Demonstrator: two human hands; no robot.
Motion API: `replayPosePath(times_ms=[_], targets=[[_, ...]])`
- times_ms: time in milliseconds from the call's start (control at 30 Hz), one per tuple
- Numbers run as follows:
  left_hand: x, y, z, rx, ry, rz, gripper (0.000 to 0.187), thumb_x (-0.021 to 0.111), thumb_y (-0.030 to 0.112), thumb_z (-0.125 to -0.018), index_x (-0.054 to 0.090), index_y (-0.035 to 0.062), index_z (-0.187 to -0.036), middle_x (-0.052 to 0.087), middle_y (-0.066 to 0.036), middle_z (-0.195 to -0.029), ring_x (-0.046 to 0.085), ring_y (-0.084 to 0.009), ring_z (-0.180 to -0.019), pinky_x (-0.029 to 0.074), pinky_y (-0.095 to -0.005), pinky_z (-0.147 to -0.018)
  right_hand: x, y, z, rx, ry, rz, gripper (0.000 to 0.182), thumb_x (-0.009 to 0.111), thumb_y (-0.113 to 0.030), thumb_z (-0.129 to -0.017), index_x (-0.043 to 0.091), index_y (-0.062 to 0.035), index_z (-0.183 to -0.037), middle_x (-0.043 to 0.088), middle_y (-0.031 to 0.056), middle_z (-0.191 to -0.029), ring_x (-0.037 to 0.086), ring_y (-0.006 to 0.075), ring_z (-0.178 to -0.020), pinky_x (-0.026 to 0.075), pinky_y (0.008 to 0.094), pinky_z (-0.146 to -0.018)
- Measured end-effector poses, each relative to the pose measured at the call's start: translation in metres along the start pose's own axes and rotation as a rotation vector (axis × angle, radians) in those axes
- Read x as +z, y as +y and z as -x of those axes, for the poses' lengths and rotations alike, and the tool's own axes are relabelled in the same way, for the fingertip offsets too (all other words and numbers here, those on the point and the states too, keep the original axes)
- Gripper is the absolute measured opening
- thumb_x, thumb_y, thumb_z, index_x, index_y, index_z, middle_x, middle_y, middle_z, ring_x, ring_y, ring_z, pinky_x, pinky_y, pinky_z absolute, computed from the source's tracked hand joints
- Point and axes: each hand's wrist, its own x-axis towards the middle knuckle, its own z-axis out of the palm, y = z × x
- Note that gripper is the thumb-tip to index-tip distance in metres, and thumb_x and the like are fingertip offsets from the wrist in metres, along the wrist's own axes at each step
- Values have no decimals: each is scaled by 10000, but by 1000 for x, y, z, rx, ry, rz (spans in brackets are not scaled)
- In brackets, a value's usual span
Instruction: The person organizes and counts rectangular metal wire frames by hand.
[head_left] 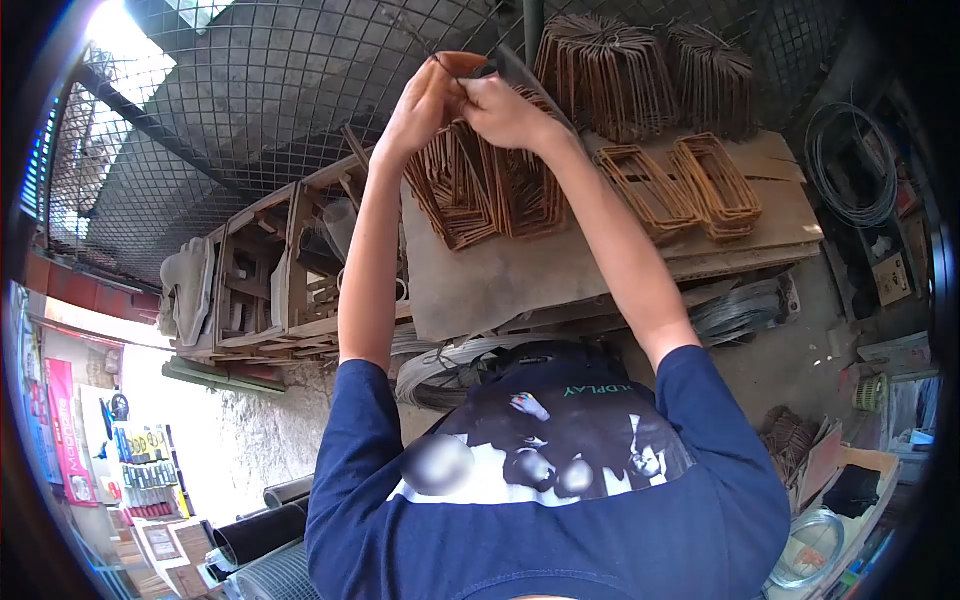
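Both arms reach out and up, and the hands meet above the rusty steel stirrups. My left hand (428,108) is closed, with its fingers bent in against the other hand. Pressed beside it, my right hand (503,112) is closed too, thumb side inward. An orange-brown piece (462,62) shows at the fingertips, with something dark next to it; its kind cannot be made out. Just below the hands, bundled rusty stirrups (455,200) lie on a brown board (480,285), partly hidden by the hands and right forearm.
More stirrup stacks (605,75) stand at the back, and flat rectangular stirrups (715,185) lie to the right. Wire mesh (290,90) rises behind. Wire coils sit under the board (440,375) and hang at right (852,165). A wooden rack (290,260) stands left.
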Motion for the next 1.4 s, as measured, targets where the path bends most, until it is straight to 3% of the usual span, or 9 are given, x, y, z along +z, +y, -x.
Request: replayPosePath(times_ms=[100, 167, 233, 533, 767, 900, 1000, 1067, 1400], targets=[[1, -19, 22, -20, 95, 41, 421, 485, 372, -961, 525, 47, -1226, 539, -175, -1142, 548, -286, -1074, 442, -383, -894, 8, 23, -7, -1, 19, -208, 176, 472, -105, -961, 596, 20, -961, 650, 97, -845, 602, 103, -827, 484, 286, -782], [7, -34, 49, 168, 340, -649, 610, 646, 441, -840, 462, 66, -1284, 434, -188, -1286, 438, -340, -1200, 363, -443, -996, -8, -7, -1, 73, -12, -52, 200, 457, -123, -975, 587, 14, -910, 641, 83, -781, 585, 93, -793, 471, 275, -733], [14, -39, 73, 77, 407, -633, 777, 790, 338, -706, 406, 60, -1322, 385, -203, -1333, 357, -383, -1257, 309, -482, -1042, -9, -8, 0, 29, -37, -67, 211, 452, -139, -981, 584, 9, -908, 646, 71, -797, 577, 106, -761, 458, 270, -706], [-2, -67, 85, -79, 200, -448, 586, 649, -15, -768, 457, 116, -1306, 456, -108, -1349, 417, -331, -1260, 298, -466, -1090, 1, -5, -6, 52, -47, -126, 306, 411, -179, -1012, 552, 70, -903, 647, 90, -799, 617, 124, -785, 515, 289, -837], [-4, -43, 72, 107, 221, -652, 646, 760, 207, -712, 479, 78, -1279, 463, -142, -1351, 427, -334, -1277, 232, -511, -1118, -8, -16, -6, 63, -77, -39, 292, 436, -176, -1001, 571, 56, -886, 646, 96, -778, 640, 181, -792, 496, 312, -822], [-2, -36, 45, 171, 71, -420, 531, 771, 215, -692, 574, 37, -1152, 624, -149, -1115, 505, -320, -1216, 182, -499, -1133, -2, -12, -4, -41, -4, 88, 286, 458, -210, -990, 613, 12, -897, 629, 104, -994, 582, 248, -1006, 440, 343, -890], [-3, -57, 27, -47, -85, -320, 304, 726, 101, -760, 598, -40, -997, 669, -121, -882, 661, -240, -906, 471, -352, -887, 0, -3, -2, -168, 131, 320, 273, 467, -235, -982, 646, -35, -936, 546, 97, -1205, 477, 257, -1173, 360, 390, -985], [11, -72, 28, -23, -57, -126, 259, 707, 79, -780, 598, -45, -980, 669, -114, -883, 654, -204, -888, 484, -324, -807, -10, -7, 0, -71, 10, 324, 321, 467, -317, -969, 660, -86, -1080, 419, 99, -1370, 326, 299, -1313, 293, 484, -1071], [13, -81, 32, -35, -66, 169, 120, 593, -22, -864, 620, -58, -976, 658, -38, -881, 599, -87, -844, 479, -238, -721, 1, -4, -8, -12, 117, 196, 394, 508, -408, -944, 621, -65, -1100, 467, 131, -1292, 423, 318, -1231, 342, 420, -1042]])
